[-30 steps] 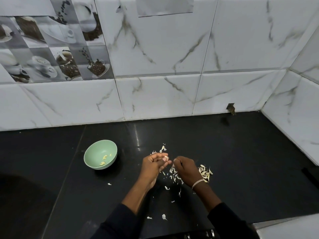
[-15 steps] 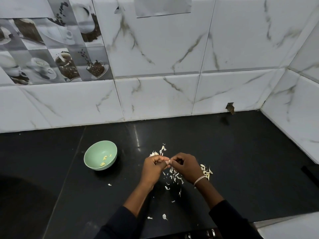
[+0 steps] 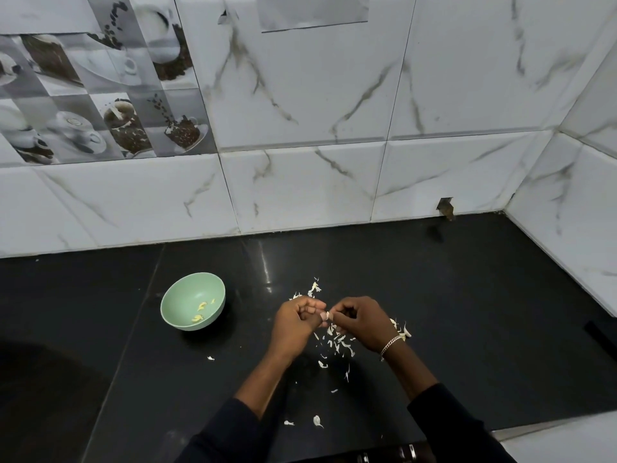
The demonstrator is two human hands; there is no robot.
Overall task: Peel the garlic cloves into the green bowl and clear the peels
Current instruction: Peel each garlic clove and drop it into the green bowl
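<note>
Tabletop [image 3: 467,312]: glossy black, in corner of marble-tiled walls [image 3: 300,188] | left grip [image 3: 293,324], right grip [image 3: 362,322]: both pinching one clove [image 3: 325,316] | bowl [image 3: 187,295]: 9 o'clock of grips | peels [image 3: 337,342]: scattered beneath, toward 6 o'clock.

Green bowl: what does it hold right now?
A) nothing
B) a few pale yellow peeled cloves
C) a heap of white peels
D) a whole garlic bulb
B: a few pale yellow peeled cloves lie inside the green bowl, while the white peels lie scattered on the counter.
</note>
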